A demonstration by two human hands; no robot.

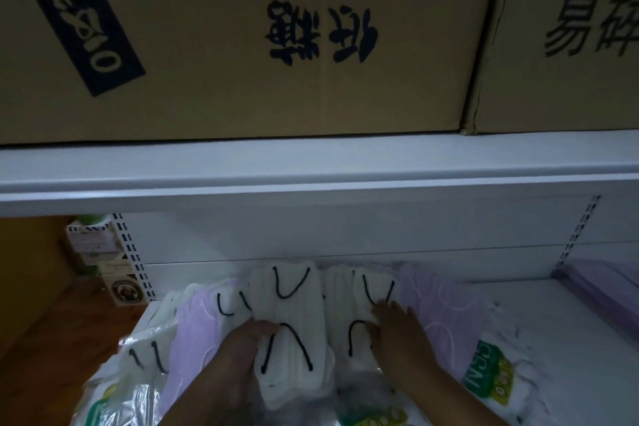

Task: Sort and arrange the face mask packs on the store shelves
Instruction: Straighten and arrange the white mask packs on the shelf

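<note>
Lying on the white lower shelf (570, 315), clear-wrapped face mask packs are catalogued; dim light blurs their printing, and the frame's lower edge cuts the nearest wrappers off; a centre pack of white masks with black ear loops (288, 322) has its long axis running from the viewer towards the shelf back; the left hand (242, 353) grips its near left edge, thumb curled over the top, fingers hidden beneath; the right hand (397, 332) is pressed flat, fingers straight, on a neighbouring white pack (359, 301), partly hidden; lilac packs (439, 308) are partly overlapped; cardboard boxes (242, 45) on the upper shelf are cropped.
</note>
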